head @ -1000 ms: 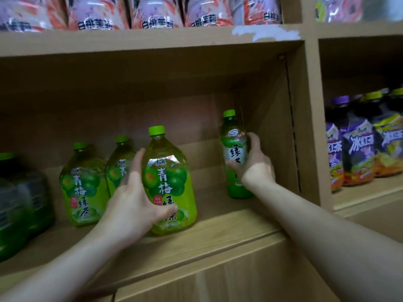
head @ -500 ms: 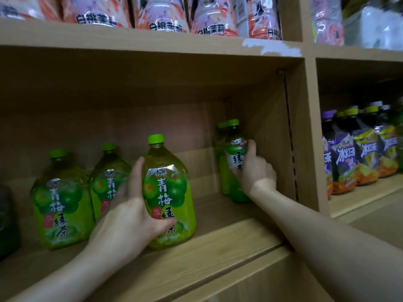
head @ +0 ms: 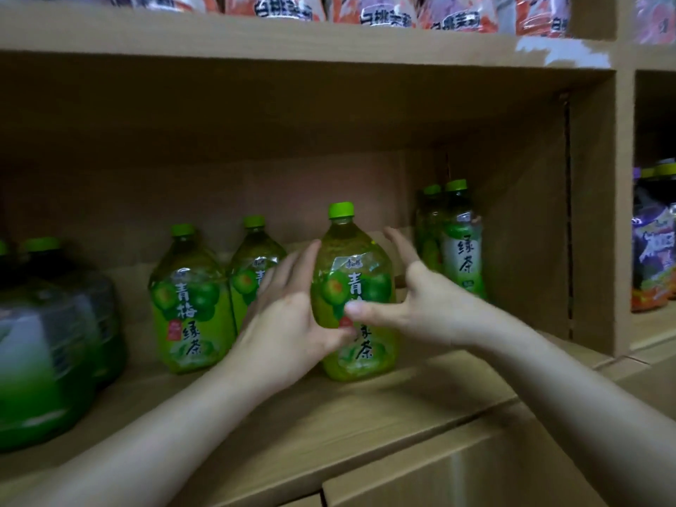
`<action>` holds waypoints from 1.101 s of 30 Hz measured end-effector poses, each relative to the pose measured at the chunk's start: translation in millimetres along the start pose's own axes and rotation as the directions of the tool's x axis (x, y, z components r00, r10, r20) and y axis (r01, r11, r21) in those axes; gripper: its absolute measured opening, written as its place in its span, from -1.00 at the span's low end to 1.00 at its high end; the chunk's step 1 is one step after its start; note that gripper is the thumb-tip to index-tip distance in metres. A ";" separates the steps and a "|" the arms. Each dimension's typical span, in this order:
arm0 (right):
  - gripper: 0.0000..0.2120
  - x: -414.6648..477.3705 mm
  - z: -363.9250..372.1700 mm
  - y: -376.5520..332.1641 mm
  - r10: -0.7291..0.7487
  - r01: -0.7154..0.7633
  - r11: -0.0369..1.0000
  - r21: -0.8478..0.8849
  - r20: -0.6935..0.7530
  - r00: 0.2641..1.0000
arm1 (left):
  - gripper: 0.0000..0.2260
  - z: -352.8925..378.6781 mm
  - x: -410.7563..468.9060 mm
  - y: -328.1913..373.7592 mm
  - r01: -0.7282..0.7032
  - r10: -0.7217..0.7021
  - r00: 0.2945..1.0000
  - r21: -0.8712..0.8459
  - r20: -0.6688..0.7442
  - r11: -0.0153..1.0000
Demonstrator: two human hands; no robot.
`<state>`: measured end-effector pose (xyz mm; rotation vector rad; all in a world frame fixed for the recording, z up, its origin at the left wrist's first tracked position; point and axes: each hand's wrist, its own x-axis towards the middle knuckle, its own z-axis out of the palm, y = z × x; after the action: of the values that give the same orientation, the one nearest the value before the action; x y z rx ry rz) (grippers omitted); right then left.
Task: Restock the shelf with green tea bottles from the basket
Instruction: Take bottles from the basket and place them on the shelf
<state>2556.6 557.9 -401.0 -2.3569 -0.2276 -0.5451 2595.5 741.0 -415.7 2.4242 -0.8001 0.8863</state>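
A large green plum tea bottle with a green cap stands upright on the wooden shelf. My left hand grips its left side, thumb across the lower front. My right hand is spread open at the bottle's right side, thumb reaching across the label; whether it presses the bottle is unclear. Two slim green tea bottles stand one behind the other in the back right corner, free of my hands. Two more large green tea bottles stand to the left. No basket is in view.
Wrapped packs of dark green bottles fill the shelf's left end. A wooden divider closes the compartment on the right, with purple-labelled bottles beyond it. Peach drink bottles line the shelf above.
My right hand has let go of the slim green tea bottle in the back right corner and moved left to the large bottle. My left hand keeps its hold.
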 end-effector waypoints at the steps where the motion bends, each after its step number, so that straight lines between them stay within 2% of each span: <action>1: 0.18 -2.3 13.4 -8.8 -0.024 0.025 0.998 -0.063 0.019 1.000 | -0.08 -6.3 -0.8 -4.5 -0.019 0.020 1.000 -0.020 0.019 1.000; 3: 0.16 -1.5 34.5 -21.0 -0.027 0.010 0.973 -0.229 -0.073 0.997 | -0.26 -19.6 -3.8 -18.4 -0.038 0.037 0.999 -0.108 -0.010 0.993; 5: 0.16 1.5 45.5 -26.2 0.002 -0.050 0.943 -0.330 -0.145 0.989 | -0.38 -29.1 -4.3 -37.0 0.031 -0.046 0.995 -0.164 -0.089 0.986; 6: 0.18 4.5 48.4 -25.8 0.018 -0.076 0.930 -0.361 -0.161 0.987 | -0.40 -31.2 -2.5 -45.7 0.094 -0.109 0.988 -0.129 -0.111 0.987; 8: 0.19 15.3 52.1 -22.7 0.058 -0.121 0.921 -0.371 -0.177 0.983 | -0.38 -32.6 3.6 -59.7 0.187 -0.170 0.978 0.155 -0.119 0.970; 9: 0.18 22.3 53.6 -21.3 0.085 -0.145 0.924 -0.355 -0.180 0.980 | -0.34 -32.5 6.7 -66.3 0.185 -0.159 0.981 0.302 -0.110 0.935; 11: 0.17 38.7 59.0 -17.4 0.128 -0.183 0.926 -0.329 -0.180 0.975 | -0.27 -33.2 11.4 -77.4 0.178 -0.143 0.983 0.443 -0.113 0.879; 15: 0.13 67.8 74.6 -8.4 0.121 -0.178 0.946 -0.270 -0.216 0.969 | -0.18 -28.2 13.4 -94.8 0.242 -0.215 0.970 0.467 -0.112 0.851; 19: 0.16 91.4 88.8 1.8 0.090 -0.120 0.983 -0.139 -0.204 0.975 | -0.10 -14.2 11.5 -104.4 0.220 -0.205 0.974 0.579 -0.092 0.785; 25: 0.13 98.1 91.2 10.1 0.052 -0.068 0.995 -0.074 -0.206 0.977 | -0.08 -14.2 11.9 -102.1 0.234 -0.220 0.971 0.591 -0.097 0.772; 28: 0.06 90.0 82.4 16.0 0.070 -0.062 0.996 0.069 -0.125 0.990 | -0.09 -14.1 13.6 -97.2 0.240 -0.232 0.969 0.575 -0.089 0.782; 31: -0.09 72.0 63.5 18.9 0.054 -0.045 0.994 0.102 -0.093 0.994 | -0.14 -20.1 14.5 -87.5 0.270 -0.291 0.956 0.514 -0.041 0.814; 33: -0.29 48.6 37.7 13.7 -0.008 0.018 0.995 0.096 -0.104 0.995 | -0.23 -26.8 15.3 -66.4 0.254 -0.278 0.961 0.446 -0.013 0.858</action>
<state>2616.5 573.7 -412.8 -2.2276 -0.2179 -0.6462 2636.3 799.6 -399.5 2.8717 -0.2757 0.9799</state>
